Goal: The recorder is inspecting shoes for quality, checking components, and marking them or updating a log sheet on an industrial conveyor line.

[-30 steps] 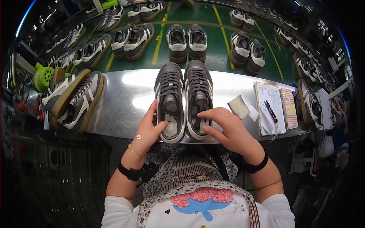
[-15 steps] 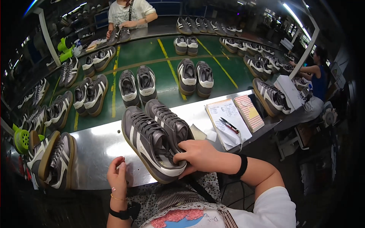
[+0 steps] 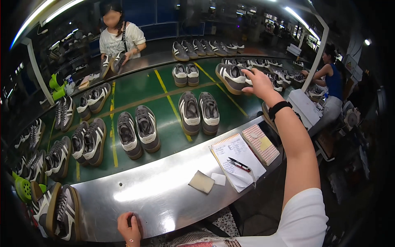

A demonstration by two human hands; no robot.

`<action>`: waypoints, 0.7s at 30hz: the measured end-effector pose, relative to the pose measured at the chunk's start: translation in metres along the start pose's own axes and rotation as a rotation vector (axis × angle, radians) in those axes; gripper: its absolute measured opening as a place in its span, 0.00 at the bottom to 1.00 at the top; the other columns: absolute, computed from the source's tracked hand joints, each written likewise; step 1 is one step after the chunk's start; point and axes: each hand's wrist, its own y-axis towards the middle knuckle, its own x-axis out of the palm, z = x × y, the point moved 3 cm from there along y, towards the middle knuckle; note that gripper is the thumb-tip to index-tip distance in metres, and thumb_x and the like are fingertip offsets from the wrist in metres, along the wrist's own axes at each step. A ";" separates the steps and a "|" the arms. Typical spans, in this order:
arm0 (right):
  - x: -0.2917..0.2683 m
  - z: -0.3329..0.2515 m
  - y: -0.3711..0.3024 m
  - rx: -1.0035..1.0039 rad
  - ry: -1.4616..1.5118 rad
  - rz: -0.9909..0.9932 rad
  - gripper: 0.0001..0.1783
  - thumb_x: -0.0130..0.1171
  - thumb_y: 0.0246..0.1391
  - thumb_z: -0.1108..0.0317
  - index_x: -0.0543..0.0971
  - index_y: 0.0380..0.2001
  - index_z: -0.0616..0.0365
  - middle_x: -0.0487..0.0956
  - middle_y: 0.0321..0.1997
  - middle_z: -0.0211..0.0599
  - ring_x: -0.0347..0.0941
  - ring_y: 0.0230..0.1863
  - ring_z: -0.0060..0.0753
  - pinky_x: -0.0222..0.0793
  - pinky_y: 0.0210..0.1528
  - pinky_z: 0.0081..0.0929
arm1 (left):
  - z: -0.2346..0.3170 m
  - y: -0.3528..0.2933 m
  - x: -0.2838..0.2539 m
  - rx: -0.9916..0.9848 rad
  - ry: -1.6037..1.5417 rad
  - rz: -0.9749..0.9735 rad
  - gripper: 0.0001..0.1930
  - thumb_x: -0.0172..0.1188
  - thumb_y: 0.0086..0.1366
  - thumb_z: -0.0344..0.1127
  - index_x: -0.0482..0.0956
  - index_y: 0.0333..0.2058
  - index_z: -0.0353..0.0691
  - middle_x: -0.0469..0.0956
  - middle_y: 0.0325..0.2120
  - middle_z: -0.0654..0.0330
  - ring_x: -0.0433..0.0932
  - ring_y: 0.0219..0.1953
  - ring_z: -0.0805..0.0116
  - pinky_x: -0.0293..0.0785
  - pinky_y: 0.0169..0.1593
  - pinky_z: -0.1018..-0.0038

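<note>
Leather-smooth and dark, that grey shoe (image 3: 229,77) sat out over the far right of the green work surface (image 3: 138,86), pale stripes slanting down its flank, laces criss-crossed, a tan rubbery sole curving beneath! And there was the right hand (image 3: 261,84), stretched all the way across at the heel end, black wristband (image 3: 279,109) snug behind it. Fingers bent on the upper side, thumb lower down, a moderate gap between them with the heel there: contact, it seemed, but whether they were clamped or slackened, you could not tell.

Back at the near edge, the left hand (image 3: 128,227) idled over the brushed, shiny metal table (image 3: 152,197), fingers loosely curled, thumb standing a little apart, and nothing visible in that gap.

Plenty of texture around, too! A squarish beige pad (image 3: 201,182) lay beside a thin white slip (image 3: 218,179); next along, a spiral-topped notebook (image 3: 224,154) with a slim red-and-black tool (image 3: 239,164) across its pages, and a booklet (image 3: 261,144) in a small red-and-white pattern. Near the middle, a matching pair of shoes (image 3: 190,111) stood heels toward the table, white tabs gleaming.
</note>
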 end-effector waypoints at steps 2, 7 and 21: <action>0.014 -0.021 0.008 -0.109 0.142 0.028 0.34 0.68 0.39 0.58 0.69 0.53 0.42 0.73 0.47 0.44 0.71 0.48 0.47 0.68 0.48 0.38 | 0.005 0.000 -0.006 0.104 -0.061 0.158 0.09 0.57 0.60 0.34 0.77 0.35 0.34 0.76 0.32 0.49 0.74 0.37 0.50 0.70 0.43 0.64; 0.080 -0.118 -0.014 -0.237 0.344 -0.741 0.40 0.65 0.41 0.45 0.64 0.59 0.39 0.77 0.44 0.44 0.73 0.48 0.47 0.69 0.48 0.40 | 0.003 0.004 -0.007 0.064 -0.084 0.102 0.10 0.57 0.60 0.34 0.77 0.35 0.34 0.76 0.30 0.49 0.74 0.34 0.50 0.70 0.41 0.63; 0.017 -0.180 -0.045 -0.045 0.845 -0.573 0.39 0.59 0.40 0.32 0.77 0.44 0.55 0.80 0.39 0.45 0.75 0.42 0.47 0.69 0.44 0.35 | -0.017 -0.001 -0.017 0.054 -0.104 0.077 0.12 0.57 0.60 0.37 0.78 0.38 0.35 0.76 0.33 0.48 0.75 0.36 0.50 0.71 0.42 0.64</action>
